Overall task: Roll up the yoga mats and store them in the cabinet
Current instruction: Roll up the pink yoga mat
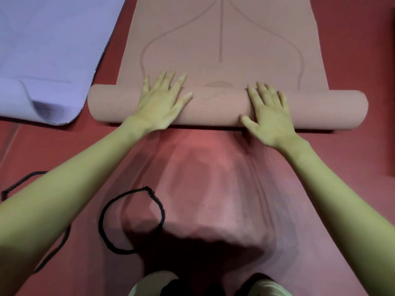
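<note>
Two yoga mats lie on the red floor. The tan mat is partly rolled, its roll lying crosswise at the near end and the unrolled length stretching away beyond it. The lavender mat lies flat left of the roll, one corner curled up. Two black cord loops lie nearer than the roll: one in full view, another partly hidden under the left forearm. Two hands press on the roll, fingers spread flat: the left hand left of centre, the right hand right of centre. Neither grips anything.

Dim, reddish light. Soft overall, with a dark shadow below the mat roll. Wide-angle bending at edges
</note>
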The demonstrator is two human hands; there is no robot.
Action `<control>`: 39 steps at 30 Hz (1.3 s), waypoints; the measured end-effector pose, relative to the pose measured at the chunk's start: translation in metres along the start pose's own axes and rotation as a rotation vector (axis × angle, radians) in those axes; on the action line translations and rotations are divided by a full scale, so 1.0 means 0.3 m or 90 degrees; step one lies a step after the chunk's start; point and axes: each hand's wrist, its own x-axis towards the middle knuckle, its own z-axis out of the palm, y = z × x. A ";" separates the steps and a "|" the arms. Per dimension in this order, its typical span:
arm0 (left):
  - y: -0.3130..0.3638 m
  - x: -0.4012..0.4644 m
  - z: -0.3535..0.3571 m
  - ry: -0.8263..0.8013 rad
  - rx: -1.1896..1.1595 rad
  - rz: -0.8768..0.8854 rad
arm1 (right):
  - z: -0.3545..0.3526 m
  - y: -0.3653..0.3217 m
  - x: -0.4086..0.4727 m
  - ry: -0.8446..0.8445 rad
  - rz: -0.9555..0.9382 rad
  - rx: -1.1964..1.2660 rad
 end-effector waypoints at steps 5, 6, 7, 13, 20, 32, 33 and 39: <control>-0.004 0.000 0.013 -0.011 0.062 0.051 | -0.040 0.016 0.124 -0.040 0.025 0.012; -0.011 0.011 0.014 -0.011 0.069 0.057 | -0.044 0.015 0.137 -0.044 0.029 0.004; -0.017 0.025 0.013 -0.009 0.073 0.061 | -0.047 0.015 0.145 -0.049 0.027 -0.012; -0.019 0.068 -0.002 0.021 0.074 0.090 | -0.049 0.021 0.156 -0.037 -0.008 -0.044; 0.001 -0.095 0.011 0.066 0.054 0.101 | -0.074 -0.042 0.012 -0.025 0.012 -0.025; 0.070 -0.523 0.041 0.006 -0.009 0.105 | -0.053 -0.131 -0.392 -0.093 0.007 0.017; 0.073 -0.526 0.042 0.003 -0.008 0.100 | -0.059 -0.132 -0.387 -0.114 0.011 0.018; 0.121 -0.489 0.048 0.019 0.023 0.042 | -0.102 -0.115 -0.287 -0.214 0.013 0.041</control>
